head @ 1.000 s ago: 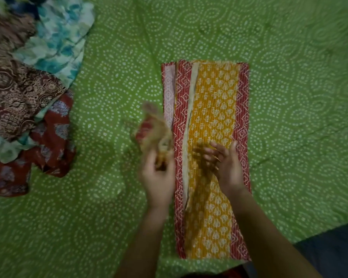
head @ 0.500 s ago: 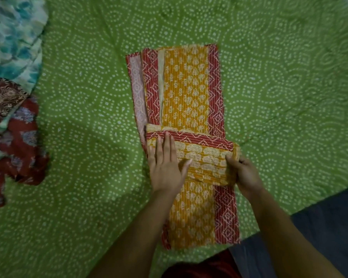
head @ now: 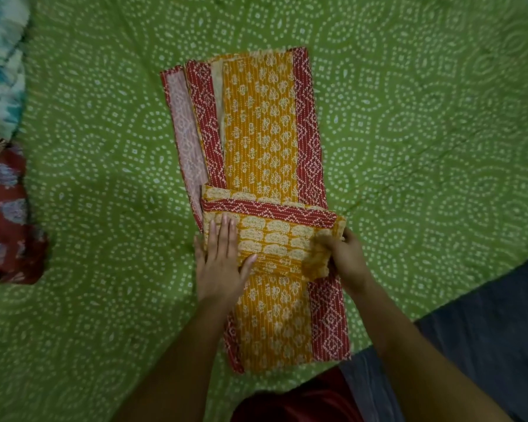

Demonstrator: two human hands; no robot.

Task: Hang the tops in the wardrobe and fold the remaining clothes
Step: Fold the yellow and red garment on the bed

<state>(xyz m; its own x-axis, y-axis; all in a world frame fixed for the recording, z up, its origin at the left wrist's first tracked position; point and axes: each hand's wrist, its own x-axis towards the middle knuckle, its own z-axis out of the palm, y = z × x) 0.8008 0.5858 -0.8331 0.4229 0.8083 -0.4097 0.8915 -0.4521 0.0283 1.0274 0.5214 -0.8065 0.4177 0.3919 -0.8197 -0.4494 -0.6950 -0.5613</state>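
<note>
Nearest the camera, the long mustard-yellow block-printed cotton cloth with red borders lies flat on the green dotted bedsheet, folded into a narrow strip that runs away from the person. A cross fold sits partway up it, a doubled band lying across the strip.

The fabric looks light, soft and limp, with no stiffness of its own, so I judge it will sag and skew unless one side is pinned while the other is moved. The best places to take it are the folded edges and corners, not the loose middle.

The left hand lies flat on the band, fingers straight and together, pressing it down. The right hand curls round the band's right end, pinching a bunched, blurred edge between thumb and fingers.

Further off at the left edge, a pile of other printed clothes, red, brown and teal, waits unfolded.
</note>
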